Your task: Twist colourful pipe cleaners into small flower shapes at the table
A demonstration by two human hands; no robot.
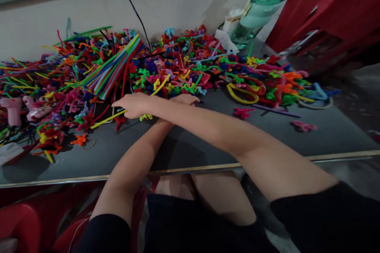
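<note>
My forearms cross over the dark table, the right one on top. My right hand (134,105) reaches left with its fingers stretched out, at the front edge of a pile of coloured pipe cleaners. A yellow pipe cleaner (108,119) runs up to its underside; I see no firm grip on it. Partly covered by my right forearm, my left hand (185,99) points right, its visible fingers spread beside the pile. A bundle of straight pipe cleaners (114,69) lies behind my right hand. Small twisted pipe-cleaner shapes (142,81) fill the middle.
Pink glue guns (13,110) lie at the left. A yellow loop (242,94), a magenta twisted piece (243,112) and a pink one (304,126) are on the right. A green bottle (252,19) and red chairs (305,12) stand behind. A black cord (132,2) hangs along the wall.
</note>
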